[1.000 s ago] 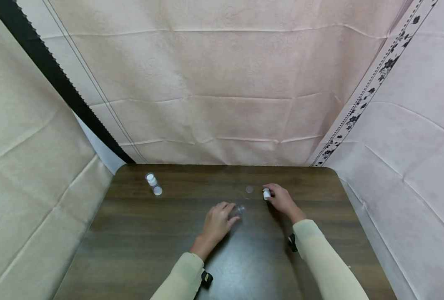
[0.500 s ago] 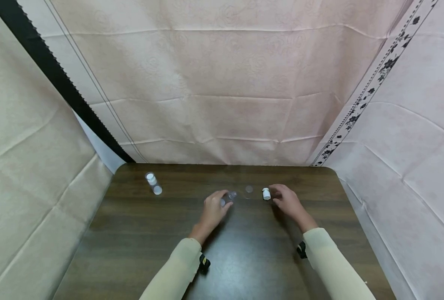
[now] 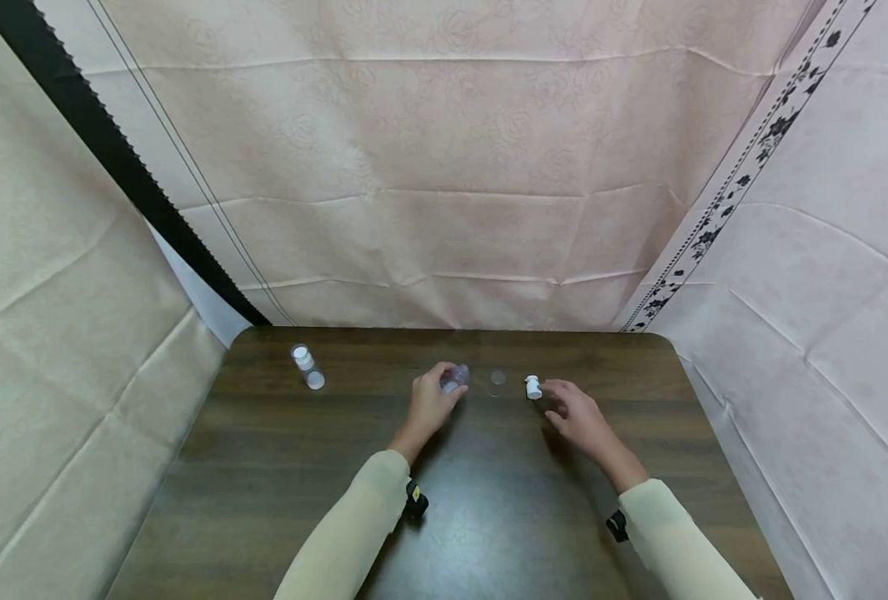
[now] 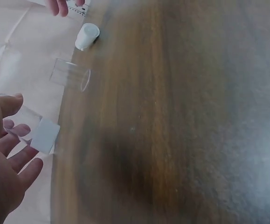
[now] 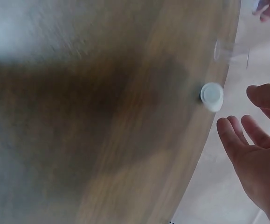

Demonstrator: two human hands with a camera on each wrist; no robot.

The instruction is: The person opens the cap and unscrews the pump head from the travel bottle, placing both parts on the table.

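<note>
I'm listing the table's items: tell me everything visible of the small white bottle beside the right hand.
The small white bottle is opaque and plastic-looking, with a round, ringed end and a narrower, neck-like end. It rests on the brown table, seemingly on its side, narrower end toward the far edge, though its pose is hard to confirm. The right hand is just beside it, apparently not touching.

A dark wood-grain worktop (image 3: 226, 483) with rounded far corners reflects a pale glare near its lower middle. Behind it hangs a creased, pale pinkish cloth (image 3: 444, 167), its left part crossed by a slanting pair of thin lines (image 3: 181, 150). A black band (image 3: 124, 167) with a jagged edge runs down beside a cream left-hand cloth (image 3: 61, 350); a dark floral border (image 3: 759, 162) edges the whitish, wrinkled right-hand cloth (image 3: 826, 317).
</note>
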